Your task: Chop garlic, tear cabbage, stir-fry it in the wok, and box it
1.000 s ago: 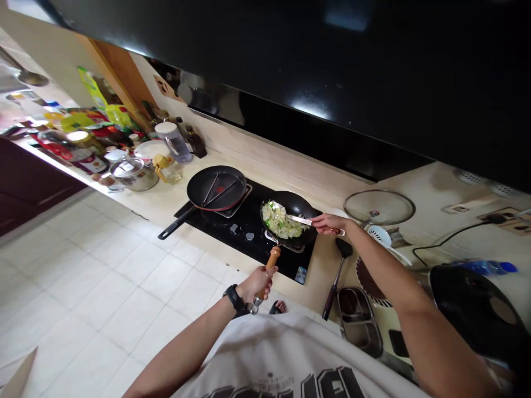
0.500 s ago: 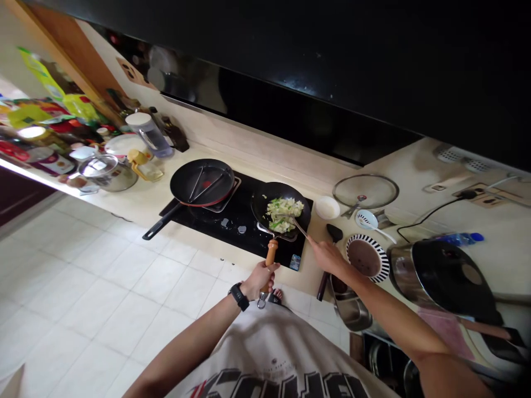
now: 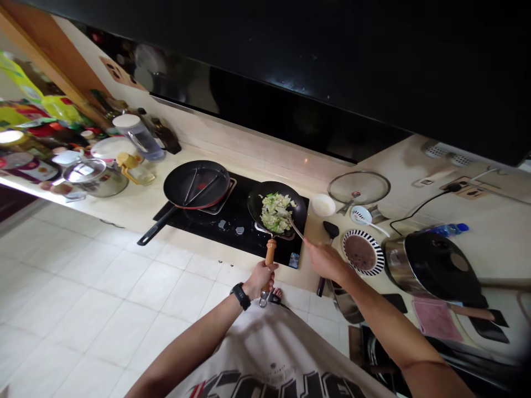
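Wooden wok handle [image 3: 270, 253] sits clenched in the left hand [image 3: 260, 279]; right hand [image 3: 326, 261] grips a metal spatula [image 3: 295, 228].

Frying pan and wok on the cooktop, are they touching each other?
Apart. The head view shows a strip of black cooktop between the red-edged rim of the frying pan and the wok, with neither rim meeting the other.

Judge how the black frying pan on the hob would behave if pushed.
The black frying pan would probably slide easily on the glossy hob. Its long handle juts past the counter edge, so a knock could swing it. The metal utensil inside would likely shift.
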Motion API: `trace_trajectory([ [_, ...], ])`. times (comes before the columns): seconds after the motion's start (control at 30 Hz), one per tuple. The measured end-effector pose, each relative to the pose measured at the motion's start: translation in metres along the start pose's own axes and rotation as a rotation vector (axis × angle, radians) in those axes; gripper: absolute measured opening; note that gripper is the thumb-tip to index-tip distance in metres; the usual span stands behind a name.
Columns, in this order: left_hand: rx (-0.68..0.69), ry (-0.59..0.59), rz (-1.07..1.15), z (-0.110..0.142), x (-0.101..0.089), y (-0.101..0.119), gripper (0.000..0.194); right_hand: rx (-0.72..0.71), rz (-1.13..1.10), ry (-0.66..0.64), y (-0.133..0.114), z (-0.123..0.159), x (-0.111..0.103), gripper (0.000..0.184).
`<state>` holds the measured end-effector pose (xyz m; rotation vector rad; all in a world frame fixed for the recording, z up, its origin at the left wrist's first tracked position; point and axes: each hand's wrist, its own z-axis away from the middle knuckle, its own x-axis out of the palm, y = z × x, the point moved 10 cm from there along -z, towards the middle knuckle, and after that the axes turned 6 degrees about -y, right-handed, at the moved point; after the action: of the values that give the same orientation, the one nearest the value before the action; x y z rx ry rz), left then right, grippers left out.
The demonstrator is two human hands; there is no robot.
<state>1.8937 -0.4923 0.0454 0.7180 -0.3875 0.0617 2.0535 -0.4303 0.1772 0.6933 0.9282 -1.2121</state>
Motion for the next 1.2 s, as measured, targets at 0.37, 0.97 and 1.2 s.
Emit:
trace_trajectory([
  [0.37, -0.002, -0.003, 0.024, -0.002, 0.004, -0.004, 0.025, 0.051, -0.202, 0.140, 0.049, -0.046, -0.024, 0.049],
  [0.97, -0.008, 0.015, -0.050, 0.003, -0.009, 0.005, 0.029, -0.054, -1.229, -0.479, 0.053, -0.114, 0.003, 0.026],
  [1.2, -0.012, -0.013, 0.006, 0.005, -0.006, 0.009, 0.031, -0.201, -0.333, 0.062, 0.020, 0.002, -0.034, 0.052],
])
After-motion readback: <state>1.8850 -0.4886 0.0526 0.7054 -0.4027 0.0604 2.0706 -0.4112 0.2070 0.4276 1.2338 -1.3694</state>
